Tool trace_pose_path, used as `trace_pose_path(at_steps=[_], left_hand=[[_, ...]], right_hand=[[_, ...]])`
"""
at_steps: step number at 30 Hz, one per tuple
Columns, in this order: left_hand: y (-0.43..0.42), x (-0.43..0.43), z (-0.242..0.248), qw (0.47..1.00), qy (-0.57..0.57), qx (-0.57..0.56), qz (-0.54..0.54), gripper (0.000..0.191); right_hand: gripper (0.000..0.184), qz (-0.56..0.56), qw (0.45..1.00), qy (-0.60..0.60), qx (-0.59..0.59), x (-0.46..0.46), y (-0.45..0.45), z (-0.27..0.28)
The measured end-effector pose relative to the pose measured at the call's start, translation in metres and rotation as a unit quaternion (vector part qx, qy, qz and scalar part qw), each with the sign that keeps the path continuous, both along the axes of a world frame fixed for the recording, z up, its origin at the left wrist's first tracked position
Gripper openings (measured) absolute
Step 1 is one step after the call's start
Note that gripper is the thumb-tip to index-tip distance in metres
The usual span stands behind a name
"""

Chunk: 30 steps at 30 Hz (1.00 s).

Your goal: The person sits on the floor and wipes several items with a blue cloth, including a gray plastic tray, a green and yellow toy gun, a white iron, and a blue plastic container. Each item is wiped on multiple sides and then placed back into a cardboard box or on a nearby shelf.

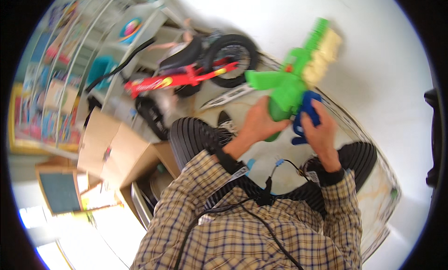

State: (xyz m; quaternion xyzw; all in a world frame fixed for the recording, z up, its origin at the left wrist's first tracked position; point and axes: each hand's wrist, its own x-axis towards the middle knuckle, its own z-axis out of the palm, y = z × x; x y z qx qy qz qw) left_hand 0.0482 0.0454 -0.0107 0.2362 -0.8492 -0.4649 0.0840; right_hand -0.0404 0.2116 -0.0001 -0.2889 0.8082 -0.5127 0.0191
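A green plastic toy (288, 81) with cream-coloured pieces along one side tilts up toward the white wall, blurred by motion. My left hand (259, 121) grips its rounded, darker green lower end. In my right hand (321, 130) is a dark blue piece (309, 109), pressed against the side of the green toy. Whether the blue piece is fixed to the toy cannot be told. My fingers hide part of both. Below my hands, a black cable with a light blue plug (279, 162) hangs above the floor.
A red child's bike (182, 77) lies ahead on the left, by a white rack (112, 56) of toys. An open cardboard box (119, 151) stands beside my left knee. A white wall (381, 77) rises on the right. A black shoe (226, 123) shows beyond my left knee.
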Motion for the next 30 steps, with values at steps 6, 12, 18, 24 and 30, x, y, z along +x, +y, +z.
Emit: trace_pose_path(at_steps=[6,12,18,24,30], left_hand=[[-0.004,0.0,0.001,0.995,0.058,0.077,0.028,0.079],[-0.017,0.0,0.016,0.966,0.145,0.19,0.1,0.078],[-0.051,0.035,0.058,0.916,0.261,0.246,0.18,0.074],[-0.129,0.179,0.105,0.905,0.306,0.227,0.188,0.061],[-0.145,0.34,0.154,0.897,0.097,0.155,0.403,0.049]], right_hand=[[0.037,0.044,0.998,0.051,0.017,-0.002,0.003,-0.009],[0.028,0.129,0.99,-0.047,0.024,0.006,0.002,-0.01],[0.027,0.137,0.967,-0.216,-0.013,0.006,-0.001,-0.017],[0.027,0.127,0.946,-0.296,-0.031,0.002,0.0,-0.031],[0.031,0.109,0.93,-0.35,-0.013,-0.008,0.002,-0.049]])
